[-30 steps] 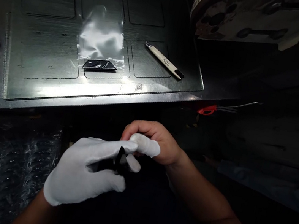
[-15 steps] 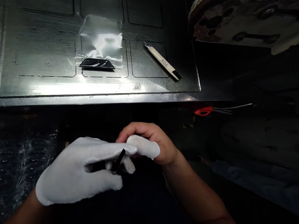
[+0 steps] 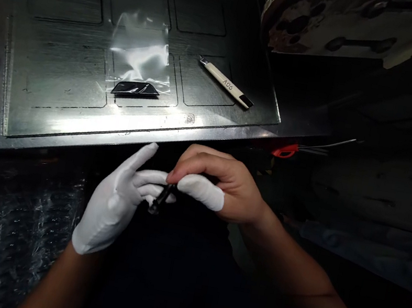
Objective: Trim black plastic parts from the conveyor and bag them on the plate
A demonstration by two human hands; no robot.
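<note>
My right hand [image 3: 220, 183], bare but for a white cover on the thumb, pinches a small, dark, narrow part [image 3: 160, 200] between thumb and forefinger. The part slants down to the left, and its exact kind is too dark to tell. My left hand [image 3: 113, 204], in a white glove, is just left of it with its fingers spread. Its lower fingers reach behind the part; whether they touch it I cannot tell. Beyond the hands, on the metal bench, a clear plastic bag [image 3: 141, 57] lies against a glossy black piece [image 3: 136, 89].
A cream cutter marked A06 [image 3: 224, 81] lies on the marked metal plate [image 3: 57, 69]. Red-handled scissors [image 3: 285, 150] stick out beyond the bench edge. Clear plastic trays [image 3: 12, 231] stand at the lower left. A worn machine part [image 3: 332, 27] overhangs the upper right.
My left hand has let go of the dark part and opened, its thumb and fingers spreading. The right hand has moved slightly up and now holds the part in a pinch.
</note>
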